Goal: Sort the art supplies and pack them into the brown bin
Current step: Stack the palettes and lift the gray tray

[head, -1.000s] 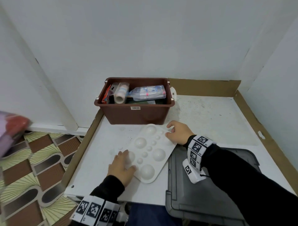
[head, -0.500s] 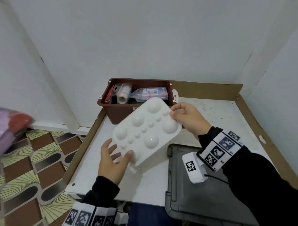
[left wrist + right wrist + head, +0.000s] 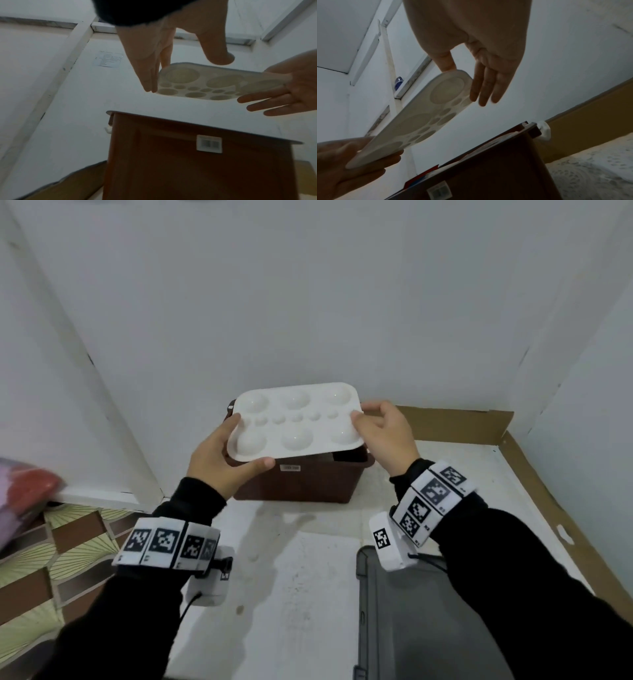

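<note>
A white paint palette (image 3: 294, 422) with round wells hangs bottom side up, nearly level, just above the brown bin (image 3: 301, 484) and hides most of its opening. My left hand (image 3: 246, 441) pinches its left end, thumb under the near edge. My right hand (image 3: 363, 412) pinches the right end, thumb on top. The left wrist view shows the palette (image 3: 205, 83) from below, above the bin (image 3: 188, 162), between my left hand (image 3: 186, 74) and right hand (image 3: 274, 97). In the right wrist view my right hand (image 3: 464, 83) holds the palette (image 3: 419, 121) over the bin (image 3: 496, 162).
The bin stands at the back of a white tabletop (image 3: 308, 577), close to the wall. A grey plastic lid (image 3: 411, 611) lies at the near right. A cardboard rim (image 3: 452, 422) borders the table's back and right. Patterned floor (image 3: 51, 559) lies to the left.
The palette rose off the table and moved away from me to above the bin, turning level. Both hands went with it, and the left hand shifted to the left end.
</note>
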`<state>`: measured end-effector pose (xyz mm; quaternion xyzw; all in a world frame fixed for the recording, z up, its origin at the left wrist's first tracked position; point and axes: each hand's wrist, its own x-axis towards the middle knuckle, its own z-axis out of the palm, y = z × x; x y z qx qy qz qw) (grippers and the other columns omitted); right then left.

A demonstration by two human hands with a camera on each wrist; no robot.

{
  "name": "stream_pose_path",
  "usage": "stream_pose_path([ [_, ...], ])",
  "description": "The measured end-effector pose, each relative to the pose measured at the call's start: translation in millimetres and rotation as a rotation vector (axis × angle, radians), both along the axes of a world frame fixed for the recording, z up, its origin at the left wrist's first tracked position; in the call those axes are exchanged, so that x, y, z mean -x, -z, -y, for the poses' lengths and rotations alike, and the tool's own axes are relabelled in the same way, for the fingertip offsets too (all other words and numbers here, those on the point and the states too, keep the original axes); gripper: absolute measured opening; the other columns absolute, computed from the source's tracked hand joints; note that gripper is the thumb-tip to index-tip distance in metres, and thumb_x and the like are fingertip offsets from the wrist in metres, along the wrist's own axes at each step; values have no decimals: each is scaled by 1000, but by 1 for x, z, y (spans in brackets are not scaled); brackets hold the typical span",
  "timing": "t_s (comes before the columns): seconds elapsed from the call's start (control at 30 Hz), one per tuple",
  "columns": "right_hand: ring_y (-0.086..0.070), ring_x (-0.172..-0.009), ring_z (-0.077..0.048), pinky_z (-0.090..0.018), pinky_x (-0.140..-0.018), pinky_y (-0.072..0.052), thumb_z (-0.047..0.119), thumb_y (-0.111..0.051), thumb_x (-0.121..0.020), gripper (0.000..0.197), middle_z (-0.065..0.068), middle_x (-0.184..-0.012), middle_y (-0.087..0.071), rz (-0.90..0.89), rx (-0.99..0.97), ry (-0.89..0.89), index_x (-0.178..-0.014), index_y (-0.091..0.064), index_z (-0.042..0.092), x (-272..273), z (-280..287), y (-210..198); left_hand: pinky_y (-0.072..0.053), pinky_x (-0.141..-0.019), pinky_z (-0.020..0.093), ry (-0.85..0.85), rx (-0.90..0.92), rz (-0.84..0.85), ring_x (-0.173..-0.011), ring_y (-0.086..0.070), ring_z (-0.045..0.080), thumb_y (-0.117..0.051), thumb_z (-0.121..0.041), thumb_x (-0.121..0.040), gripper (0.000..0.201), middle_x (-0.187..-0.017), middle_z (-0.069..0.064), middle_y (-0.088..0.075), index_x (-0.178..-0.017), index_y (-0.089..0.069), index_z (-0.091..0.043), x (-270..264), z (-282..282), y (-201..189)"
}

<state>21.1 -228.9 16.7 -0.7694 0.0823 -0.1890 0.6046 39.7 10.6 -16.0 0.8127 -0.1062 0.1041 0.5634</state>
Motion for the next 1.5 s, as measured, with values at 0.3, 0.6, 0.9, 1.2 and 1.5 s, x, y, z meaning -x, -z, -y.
stream_pose_path([
  [0.3, -52, -116, -13, -37, -100, -41, 46, -71, -75, 61, 8, -124, -58, -181, 430, -217, -125, -47, 23, -41, 16, 24, -16, -113, 50, -51, -404, 17, -134, -27, 29, -79, -35, -68, 72, -138, 8, -45, -131, -47, -22, -70, 5, 9],
  [0.6, -26, -138, -23, -59, -111, 0, 65, -40, -86, 60, -1, -135, -48, -336, 977, -150, -121, -47, 17, -57, 26, 53, 6, -114, 44, -30, -581, -49, -142, -13, 17, -71, -42, -74, 52, -142, 1, -43, -122, -53, -31, -97, 13, 29],
  [0.9, -12, -143, -17, -59, -110, 7, 61, -29, -91, 57, 5, -153, -24, -292, 1009, -136, -143, -26, 38, -59, 24, 68, 1, -114, 36, -69, -688, -51, -141, -14, 11, -64, -52, -76, 50, -145, 3, -39, -122, -52, -38, -95, 17, 31],
  [1.2, -22, -141, -16, -46, -115, -16, 43, -38, -96, 55, -1, -152, -29, -164, 775, -97, -145, -28, 18, -45, 20, 68, -2, -115, 36, -65, -662, -22, -142, -13, 12, -67, -52, -74, 64, -147, -6, -35, -132, -44, -35, -89, 18, 28],
  [1.5, -47, -121, -12, -18, -94, -33, 32, -47, -96, 38, 3, -135, -50, -240, 553, -185, -132, -47, 21, 62, 75, 56, -12, -113, 40, -53, -374, 148, -139, -22, 27, -69, -14, -79, 52, -143, 10, -40, -127, -51, -14, -17, 16, 22],
])
